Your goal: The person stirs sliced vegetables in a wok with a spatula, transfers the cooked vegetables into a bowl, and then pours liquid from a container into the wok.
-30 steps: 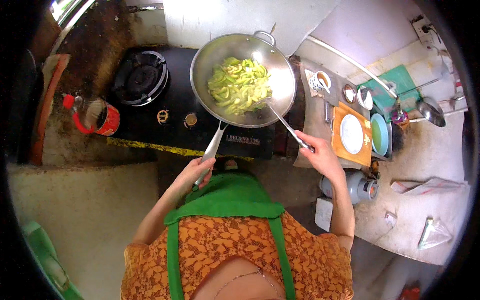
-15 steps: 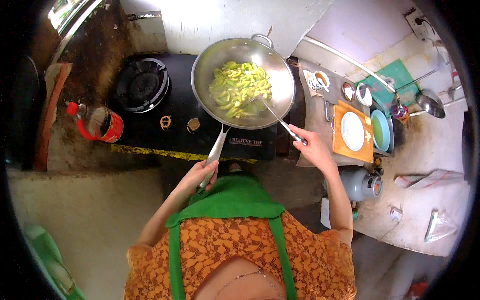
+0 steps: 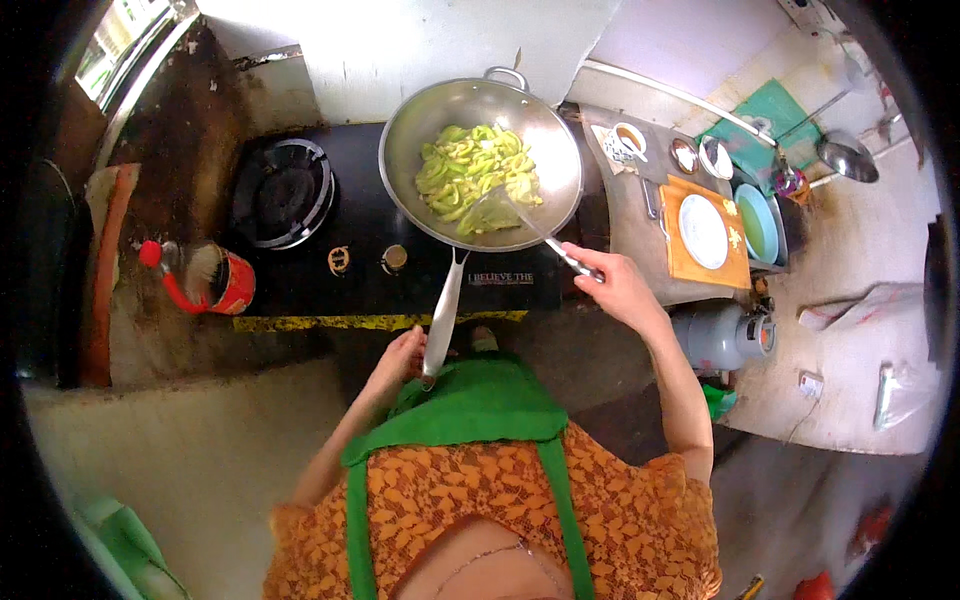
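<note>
Near the stove's [image 3: 358,200] right edge sits one wok [image 3: 550,150], white wall [image 3: 430,50] behind; your right hand [image 3: 622,290] grips one spatula [image 3: 548,238], left hand [image 3: 402,357] half-uncurled.

Pale wall [image 3: 430,50], bright window [image 3: 118,38]

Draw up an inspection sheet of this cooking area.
Surface: black stove, stained yellow strip along its front edge.
Things in use: wok on the stove's right side; cut green vegetables inside; spatula with its blade among them.
Clutter: plate on a board, blue bowl beside it; red-capped bottle at left.
Left hand: beside the wok's handle; contact unclear.
Right hand: grips the spatula.
Cables: thin cord near a small white box, right.
Surroundings: gas cylinder at right; dark-stained wall at left.
</note>
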A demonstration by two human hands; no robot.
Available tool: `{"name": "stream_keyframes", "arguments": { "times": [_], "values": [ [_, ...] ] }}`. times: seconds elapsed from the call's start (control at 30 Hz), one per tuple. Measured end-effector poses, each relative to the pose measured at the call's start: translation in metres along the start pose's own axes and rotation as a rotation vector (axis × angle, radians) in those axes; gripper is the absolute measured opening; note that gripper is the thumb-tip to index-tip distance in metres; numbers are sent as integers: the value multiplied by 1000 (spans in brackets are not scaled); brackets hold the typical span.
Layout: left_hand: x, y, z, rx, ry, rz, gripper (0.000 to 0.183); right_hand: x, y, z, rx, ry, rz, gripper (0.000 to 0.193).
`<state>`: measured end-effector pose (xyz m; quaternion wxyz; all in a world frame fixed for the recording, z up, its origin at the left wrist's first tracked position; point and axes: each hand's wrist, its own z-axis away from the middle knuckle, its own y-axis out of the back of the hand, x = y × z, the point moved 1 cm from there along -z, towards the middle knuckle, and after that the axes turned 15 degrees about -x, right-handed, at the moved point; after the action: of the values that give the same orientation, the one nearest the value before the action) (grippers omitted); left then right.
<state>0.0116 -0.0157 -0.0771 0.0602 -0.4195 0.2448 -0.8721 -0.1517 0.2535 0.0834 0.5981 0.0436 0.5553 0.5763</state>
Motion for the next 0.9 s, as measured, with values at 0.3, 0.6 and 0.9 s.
{"name": "stream_keyframes", "arguments": {
  "times": [0.3,0.6,0.9],
  "values": [
    [-88,36,2,-235,187,-411,51,3,-26,-35,226,35,-111,41],
    [-92,18,7,-170,352,-420,54,0,-25,-28,157,-66,-95,42],
    [-83,-47,-33,-349,355,-716,50,27,-48,-18,217,107,-146,46]
  ]
}}
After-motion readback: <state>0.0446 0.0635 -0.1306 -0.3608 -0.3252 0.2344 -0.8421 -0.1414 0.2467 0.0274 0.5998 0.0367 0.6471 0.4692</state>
